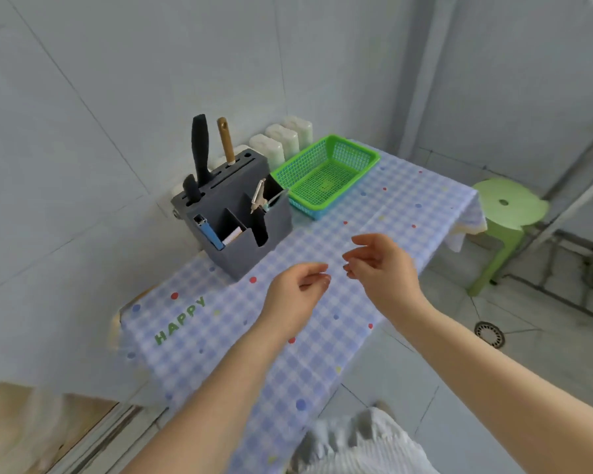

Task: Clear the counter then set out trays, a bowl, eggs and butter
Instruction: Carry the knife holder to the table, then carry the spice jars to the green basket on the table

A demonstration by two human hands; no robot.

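The counter (401, 203) is covered with a blue checked cloth printed with coloured dots and the word HAPPY. A grey knife and utensil holder (243, 217) stands at its left, against the wall. An empty green mesh basket (326, 174) sits behind it to the right. My left hand (297, 294) and my right hand (380, 265) hover side by side over the middle of the cloth, fingers loosely curled, holding nothing. No trays, bowl, eggs or butter are in view.
Three white lidded containers (281, 142) line the wall behind the holder and basket. A light green plastic stool (507, 213) stands on the tiled floor past the counter's far end, beside a metal rack (582, 213). A floor drain (489, 334) lies to the right.
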